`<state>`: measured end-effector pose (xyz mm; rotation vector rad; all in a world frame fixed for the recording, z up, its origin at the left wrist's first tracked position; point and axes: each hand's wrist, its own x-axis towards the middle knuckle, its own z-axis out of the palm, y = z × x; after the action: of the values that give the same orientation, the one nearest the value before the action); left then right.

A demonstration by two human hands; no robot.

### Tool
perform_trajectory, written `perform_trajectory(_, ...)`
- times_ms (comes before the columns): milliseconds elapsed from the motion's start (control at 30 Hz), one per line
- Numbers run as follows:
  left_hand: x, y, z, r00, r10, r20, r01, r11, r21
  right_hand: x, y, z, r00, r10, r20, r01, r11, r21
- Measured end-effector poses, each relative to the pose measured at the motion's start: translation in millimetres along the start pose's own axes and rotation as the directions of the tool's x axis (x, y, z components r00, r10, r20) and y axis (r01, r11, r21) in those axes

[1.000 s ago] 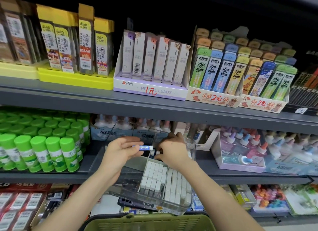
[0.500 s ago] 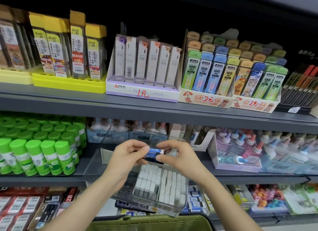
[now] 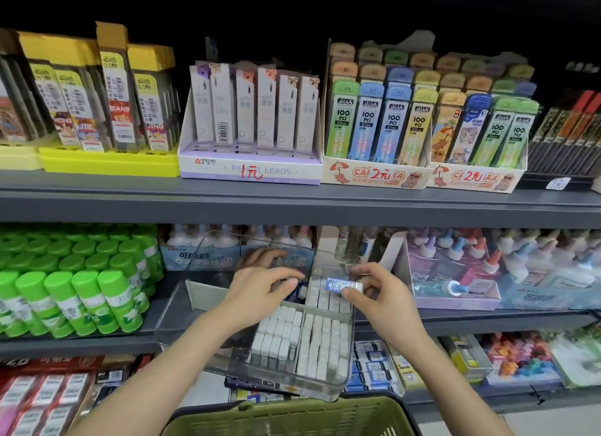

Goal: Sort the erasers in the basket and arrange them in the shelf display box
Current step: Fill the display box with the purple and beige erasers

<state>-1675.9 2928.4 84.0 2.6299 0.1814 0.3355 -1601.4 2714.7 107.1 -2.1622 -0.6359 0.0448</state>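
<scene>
Item: blue-sleeved white rectangular eraser (image 3: 343, 285) | Held: right hand (image 3: 380, 300), thumb and fingers pinching it | Location: above rear right compartment of clear plastic display box (image 3: 286, 387) | Left hand (image 3: 260, 294): fingers loosely bent over box, holding nothing | Below: green plastic basket (image 3: 292, 419)

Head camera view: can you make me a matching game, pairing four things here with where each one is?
Things: 1 blue-wrapped eraser; 2 green glue sticks; 3 olive basket; 4 pencil leads box.
Places: A upper shelf; B bottom edge of the view; C pinched in the right hand; D middle shelf, left.
Pairs: 1-C, 2-D, 3-B, 4-A.
</scene>
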Motion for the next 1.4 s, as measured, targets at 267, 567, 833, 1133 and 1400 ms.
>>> perform_trajectory(267, 4.1, -6.7, 14.3, 0.994, 0.107, 0.022, -0.109, 0.956, 0.273, 9.0, 1.0, 3.1, 1.000, -0.015, 0.013, 0.015, 1.000, -0.006)
perform_trajectory(567, -5.4, -25.1, 14.2, 0.968, 0.225, -0.112, -0.180, 0.931, 0.318, 15.9, -14.9, 12.8, 0.989, -0.061, 0.135, 0.062, 0.998, -0.004)
perform_trajectory(833, -9.4, -36.3, 13.6, 0.949, 0.290, -0.127, -0.220, 0.891, 0.397, 32.4, -48.1, 26.5, 0.969, -0.140, 0.205, 0.220, 0.865, -0.451)
perform_trajectory(1133, -6.3, -41.9, 13.6, 0.926, 0.343, -0.156, -0.251, 0.870, 0.425, 54.3, -72.5, 36.2, 0.935, -0.129, 0.330, 0.342, 0.570, -0.747)
perform_trajectory(1400, -7.2, -41.3, 12.6, 0.944, 0.311, -0.112, -0.241, 0.878, 0.415, 57.8, -65.9, 54.0, 0.929, -0.046, 0.366, 0.339, 0.495, -0.800)
